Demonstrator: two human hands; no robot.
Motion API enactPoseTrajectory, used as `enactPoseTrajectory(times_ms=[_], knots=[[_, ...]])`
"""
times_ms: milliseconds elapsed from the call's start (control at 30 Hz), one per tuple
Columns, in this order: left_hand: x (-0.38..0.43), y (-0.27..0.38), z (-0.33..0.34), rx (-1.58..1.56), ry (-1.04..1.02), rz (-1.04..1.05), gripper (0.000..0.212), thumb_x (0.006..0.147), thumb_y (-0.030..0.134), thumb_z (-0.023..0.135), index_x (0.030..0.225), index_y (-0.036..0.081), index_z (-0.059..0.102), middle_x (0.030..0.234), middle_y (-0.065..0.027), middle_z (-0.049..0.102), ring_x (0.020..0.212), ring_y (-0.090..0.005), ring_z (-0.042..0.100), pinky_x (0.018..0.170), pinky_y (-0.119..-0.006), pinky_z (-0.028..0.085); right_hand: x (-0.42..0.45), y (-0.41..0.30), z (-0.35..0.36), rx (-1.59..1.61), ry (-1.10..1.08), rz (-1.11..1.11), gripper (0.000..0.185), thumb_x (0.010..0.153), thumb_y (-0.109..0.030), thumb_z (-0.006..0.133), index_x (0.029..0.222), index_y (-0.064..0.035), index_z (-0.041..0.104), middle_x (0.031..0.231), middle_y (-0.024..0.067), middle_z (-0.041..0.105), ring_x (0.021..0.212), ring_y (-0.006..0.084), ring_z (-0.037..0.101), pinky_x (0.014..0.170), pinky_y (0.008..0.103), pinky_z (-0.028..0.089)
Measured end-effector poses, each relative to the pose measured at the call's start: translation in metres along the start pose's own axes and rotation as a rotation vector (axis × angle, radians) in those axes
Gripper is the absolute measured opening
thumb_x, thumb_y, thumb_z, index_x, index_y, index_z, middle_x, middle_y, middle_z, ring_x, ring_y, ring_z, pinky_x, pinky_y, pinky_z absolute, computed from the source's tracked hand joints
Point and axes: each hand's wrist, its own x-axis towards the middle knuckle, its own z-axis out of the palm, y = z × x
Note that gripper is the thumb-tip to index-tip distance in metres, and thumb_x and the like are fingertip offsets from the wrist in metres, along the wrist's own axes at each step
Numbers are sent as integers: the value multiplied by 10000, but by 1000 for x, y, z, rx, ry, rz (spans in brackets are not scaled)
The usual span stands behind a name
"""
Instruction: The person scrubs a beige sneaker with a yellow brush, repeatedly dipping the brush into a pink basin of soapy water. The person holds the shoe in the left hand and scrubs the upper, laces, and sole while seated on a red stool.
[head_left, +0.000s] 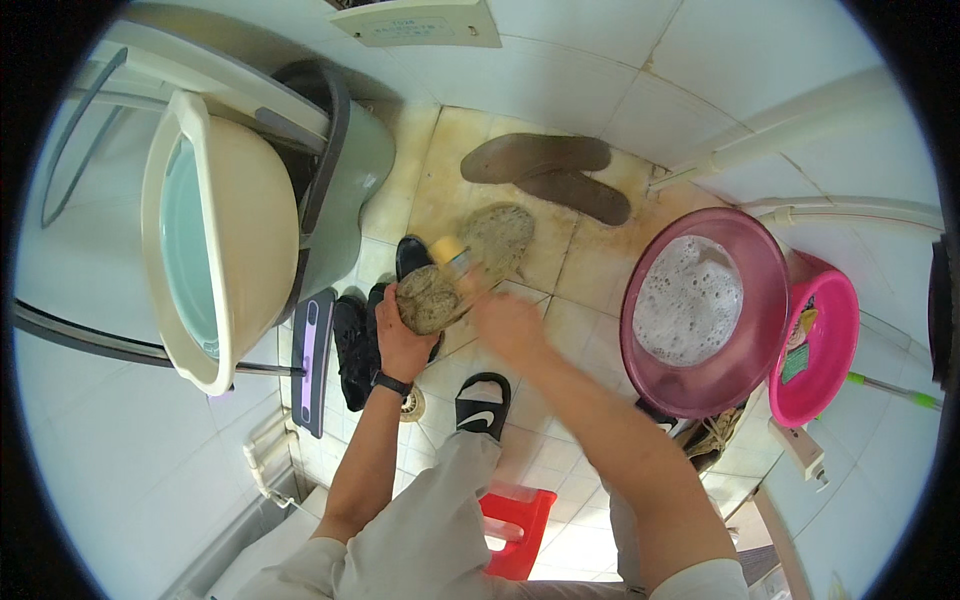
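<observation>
My left hand (405, 343) grips a round, grey-brown, dirty-looking piece (426, 301); whether it is a shoe sole or a fibrous pad cannot be told. My right hand (508, 324), blurred by motion, holds a tool with a yellow end (448, 250) against or just above that piece; its exact kind is unclear. On the tiles beyond lies a muddy, grey-brown patch (499, 238). A black shoe (350, 351) stands left of my left hand, and another black shoe part (412, 256) shows behind the held piece. Two brown insoles (536, 157) overlap near the wall.
A maroon basin (757, 300) with suds (686, 300) stands right, beside a pink basin (825, 352) holding a green sponge (796, 363). At left are a cream basin (255, 225), a grey-green bin (352, 187) and a flat mop (310, 375). A red stool (529, 540) is below me.
</observation>
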Motion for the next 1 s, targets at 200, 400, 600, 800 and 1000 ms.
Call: enactPoseTrajectory(times_ms=[200,400,600,800,1000], knots=[[6,13,8,19,35,31,949,623,122,822,1411,8,305,1217,-232,471,1134,-407,462,1001,-467,398,-3,-8,54,11,92,-73,442,920,-173,492,1354,-95,524,752,159,675,723,345,689,623,478,549],[-8,-9,16,-57,19,35,941,625,94,791,1410,-17,285,1216,-249,460,1148,-426,445,1018,-465,375,11,19,-15,11,34,70,528,905,-149,487,1419,-68,400,757,204,674,640,345,680,541,471,540],[1,-23,24,-219,-35,-90,971,612,68,788,1433,35,271,1218,-242,461,1145,-423,443,1016,-472,373,-1,-21,47,-30,197,-22,488,904,-151,482,1383,-65,442,729,200,670,661,340,683,578,475,550],[-8,-5,22,-94,6,24,957,648,78,789,1443,70,257,1192,-253,470,1140,-439,434,996,-495,375,21,40,6,-18,74,152,471,932,-185,452,1395,-100,434,768,199,669,714,353,680,598,504,534],[-11,-21,18,-15,56,39,942,645,60,784,1427,22,260,1250,-261,440,1144,-446,426,1010,-493,364,5,-14,49,-63,156,-40,413,941,-188,475,1344,-102,502,754,170,673,668,347,673,603,489,547]])
